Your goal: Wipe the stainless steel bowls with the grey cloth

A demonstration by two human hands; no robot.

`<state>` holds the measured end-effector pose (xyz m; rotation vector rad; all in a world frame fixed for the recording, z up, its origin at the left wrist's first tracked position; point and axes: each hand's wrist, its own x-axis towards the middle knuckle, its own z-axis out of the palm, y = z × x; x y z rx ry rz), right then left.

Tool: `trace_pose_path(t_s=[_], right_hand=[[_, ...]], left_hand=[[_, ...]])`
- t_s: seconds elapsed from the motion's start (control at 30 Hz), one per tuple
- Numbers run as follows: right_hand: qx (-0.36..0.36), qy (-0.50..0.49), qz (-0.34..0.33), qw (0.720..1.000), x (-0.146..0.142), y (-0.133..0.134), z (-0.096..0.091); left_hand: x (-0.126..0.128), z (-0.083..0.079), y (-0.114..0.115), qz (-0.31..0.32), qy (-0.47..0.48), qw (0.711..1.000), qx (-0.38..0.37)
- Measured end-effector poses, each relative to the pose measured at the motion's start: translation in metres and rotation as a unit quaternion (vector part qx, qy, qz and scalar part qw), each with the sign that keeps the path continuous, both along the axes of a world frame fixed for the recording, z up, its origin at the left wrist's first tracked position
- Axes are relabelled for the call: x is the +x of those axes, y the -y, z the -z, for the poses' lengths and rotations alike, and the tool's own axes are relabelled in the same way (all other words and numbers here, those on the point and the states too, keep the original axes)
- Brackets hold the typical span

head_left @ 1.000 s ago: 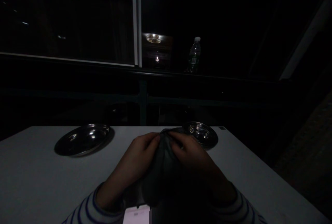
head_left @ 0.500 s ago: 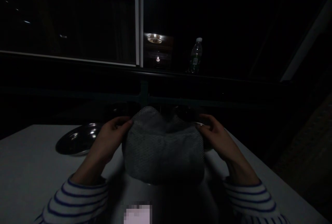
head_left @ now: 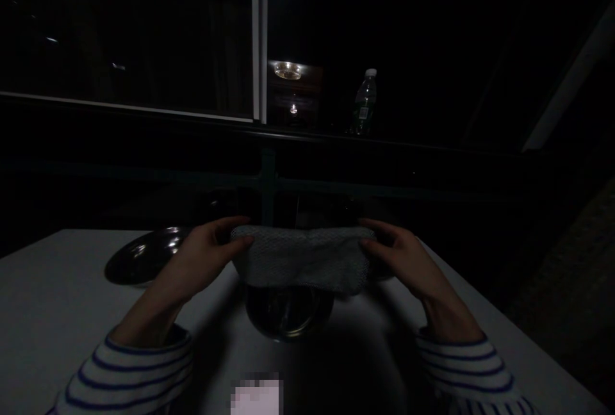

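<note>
A grey textured cloth point(head_left: 302, 258) is stretched between my two hands, folded into a narrow band. My left hand point(head_left: 211, 252) pinches its left end between thumb and fingers. Its right end is pinched by my right hand point(head_left: 391, 248). Below and partly behind the cloth stands a shiny metal bowl point(head_left: 288, 316), its upper part covered from view. To the left, behind my left forearm, a wide metal bowl point(head_left: 139, 258) rests on the white table point(head_left: 52, 306). Another metal rim shows dimly behind my right fingers.
A clear plastic bottle point(head_left: 366, 104) with a white cap stands on the dark ledge beyond the table. A white-framed window point(head_left: 258, 37) is at the upper left. A pixelated pinkish patch point(head_left: 255, 397) lies at the bottom edge. The room is very dark.
The cloth was spread wide and hid the bowl; now it is folded into a narrow band, uncovering the bowl's front. My hands have come slightly closer together.
</note>
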<state>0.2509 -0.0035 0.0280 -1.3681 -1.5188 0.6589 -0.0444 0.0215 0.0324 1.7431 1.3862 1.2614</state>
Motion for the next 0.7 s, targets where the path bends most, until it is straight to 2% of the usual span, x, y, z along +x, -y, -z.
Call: trace_pose_path(t_s=[0.13,0.27,0.43,0.6,0.7], right_hand=[[0.048,0.081,0.029,0.995,0.003,-0.003,0.002],[0.081,0.024,0.027,0.996,0.003,-0.002,0.002],[0.082,-0.050,0.036,0.995,-0.005,0.007,-0.004],[0.122,-0.023,0.030,0.992,-0.011,0.011,-0.007],[0.117,-0.007,-0.001,0.993,-0.015,0.014,-0.006]], left_hand=[[-0.004,0.000,-0.002,0.005,-0.059,0.998,0.016],[-0.008,0.002,-0.003,0.007,-0.096,0.995,0.032],[-0.006,0.004,0.003,0.122,-0.079,0.989,-0.033],[0.005,0.000,0.015,0.251,-0.090,0.954,-0.139],[0.019,-0.002,0.021,0.285,-0.132,0.938,-0.145]])
